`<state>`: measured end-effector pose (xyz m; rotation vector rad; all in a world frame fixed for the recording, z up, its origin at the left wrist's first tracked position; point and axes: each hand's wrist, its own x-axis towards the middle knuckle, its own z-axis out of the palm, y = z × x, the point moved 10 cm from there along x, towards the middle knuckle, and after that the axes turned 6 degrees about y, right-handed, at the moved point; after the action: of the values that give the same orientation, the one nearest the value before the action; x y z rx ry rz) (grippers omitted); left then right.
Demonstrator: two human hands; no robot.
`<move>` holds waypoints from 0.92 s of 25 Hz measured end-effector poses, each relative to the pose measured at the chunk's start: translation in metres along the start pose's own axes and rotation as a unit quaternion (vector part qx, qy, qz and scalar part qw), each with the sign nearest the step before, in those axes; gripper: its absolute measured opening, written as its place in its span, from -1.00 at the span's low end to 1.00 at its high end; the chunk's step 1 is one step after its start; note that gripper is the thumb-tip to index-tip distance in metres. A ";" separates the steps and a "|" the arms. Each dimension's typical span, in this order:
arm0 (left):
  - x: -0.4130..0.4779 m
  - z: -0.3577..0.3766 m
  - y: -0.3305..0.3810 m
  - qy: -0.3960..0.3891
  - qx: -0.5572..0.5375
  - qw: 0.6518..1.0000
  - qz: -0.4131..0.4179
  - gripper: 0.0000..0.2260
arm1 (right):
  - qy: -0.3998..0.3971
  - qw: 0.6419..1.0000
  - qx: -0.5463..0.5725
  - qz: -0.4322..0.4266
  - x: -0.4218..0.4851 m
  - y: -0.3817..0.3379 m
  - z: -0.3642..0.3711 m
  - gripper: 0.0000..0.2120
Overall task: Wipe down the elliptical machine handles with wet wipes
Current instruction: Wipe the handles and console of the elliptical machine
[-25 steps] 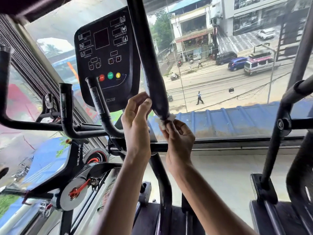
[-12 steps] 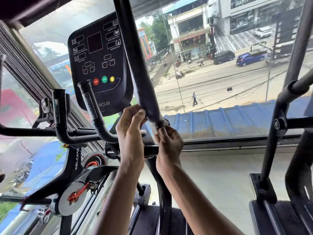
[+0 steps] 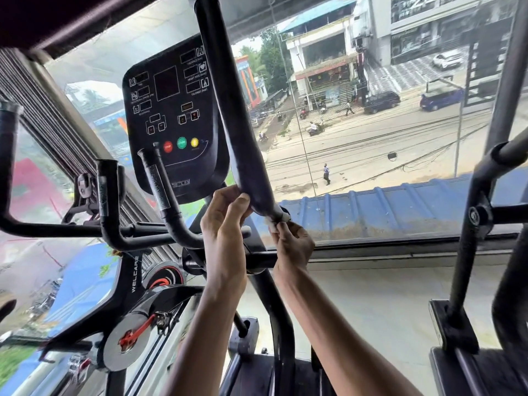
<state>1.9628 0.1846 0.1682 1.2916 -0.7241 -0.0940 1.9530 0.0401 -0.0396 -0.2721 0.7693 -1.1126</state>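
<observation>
Black padded handle (image 3: 228, 110), slanted; crumpled white wet wipe (image 3: 272, 224) against its lower end.

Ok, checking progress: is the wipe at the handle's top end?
No, the right hand pinches the wipe at the lower end of the handle.

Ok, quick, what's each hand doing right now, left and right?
Left hand: grips the black handle near its lower end.
Right hand: pinches a white wet wipe against the handle's bottom end.
</observation>
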 end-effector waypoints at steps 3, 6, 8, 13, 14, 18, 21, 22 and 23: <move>-0.001 0.000 -0.001 -0.002 0.000 1.000 -0.007 -0.85 | 0.036 0.998 -0.053 0.009 0.013 0.000 -0.006 -0.83; -0.001 0.000 -0.002 -0.004 0.001 1.000 -0.008 -0.87 | 0.009 0.999 -0.033 0.010 0.003 -0.007 -0.001 -0.84; 0.000 0.000 -0.002 -0.004 -0.003 1.000 -0.008 -0.86 | -0.021 1.000 -0.001 0.008 -0.022 -0.020 0.004 -0.92; 0.000 0.000 -0.002 -0.003 -0.013 1.000 -0.007 -0.85 | -0.084 0.991 -0.022 -0.105 -0.087 -0.064 0.003 -0.93; 0.000 0.000 -0.002 -0.001 -0.015 1.000 -0.005 -0.85 | -0.086 0.985 -0.043 -0.140 -0.092 -0.070 0.002 -0.91; -0.002 0.000 -0.001 0.008 -0.008 1.000 -0.001 -0.83 | -0.037 0.983 -0.067 -0.166 -0.074 -0.063 -0.001 -0.91; -0.005 0.001 -0.001 0.010 -0.008 1.000 -0.013 -0.86 | 0.013 0.986 -0.092 -0.142 -0.042 -0.042 -0.004 -0.92; -0.005 0.000 -0.001 0.012 -0.010 1.000 -0.017 -0.87 | 0.024 0.986 -0.100 -0.131 -0.031 -0.036 -0.006 -0.94; -0.005 0.000 -0.002 0.016 -0.011 1.000 -0.016 -0.88 | 0.032 0.986 -0.109 -0.123 -0.020 -0.030 -0.006 -0.97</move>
<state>1.9599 0.1865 0.1647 1.2815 -0.6736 -0.1075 1.9232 0.0459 -0.0190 -0.5297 0.9352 -1.2745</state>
